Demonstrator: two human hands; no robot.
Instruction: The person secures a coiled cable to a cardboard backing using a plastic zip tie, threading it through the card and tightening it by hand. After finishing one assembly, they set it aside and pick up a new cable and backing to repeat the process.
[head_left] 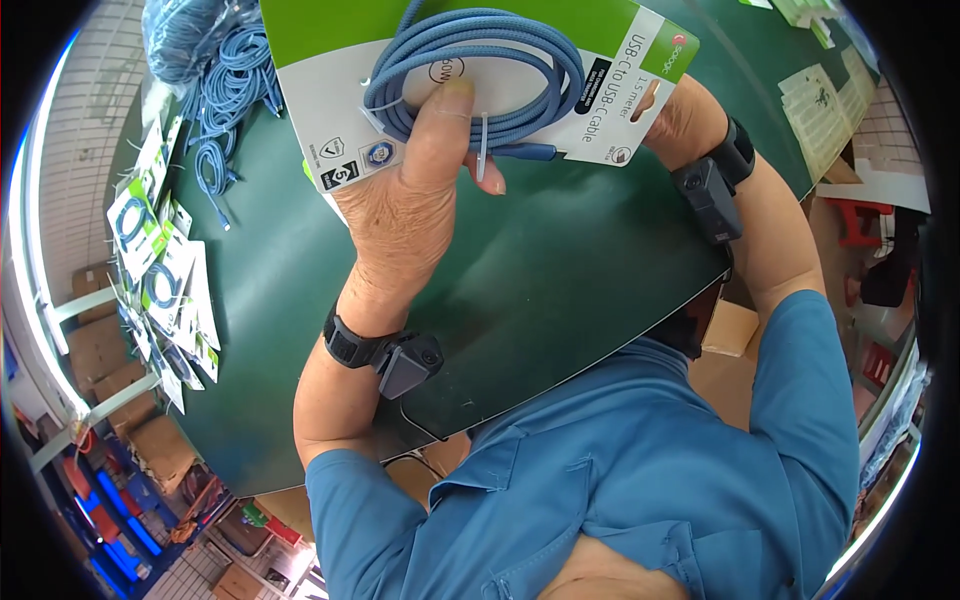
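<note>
A coil of blue braided cable (480, 52) lies against a green and white printed backing card (310, 110), held up close in front of me. My left hand (425, 170) grips both, its thumb pressed across the coil and at least one fingertip showing below the card's edge. White plastic ties (483, 140) bind the loops, and a blue cable end (525, 151) runs along the card's lower edge. My right hand (688, 125) is behind the card's right end, near the hang hole. Its fingers are hidden there, so whether they pinch the card does not show.
A green table (560, 270) spreads beneath my hands. On its left side lie several carded cables (165, 285) in a pile. Loose blue cables (235, 90) and a clear plastic bag (195, 35) sit at the far left. A printed sheet (822, 105) lies far right.
</note>
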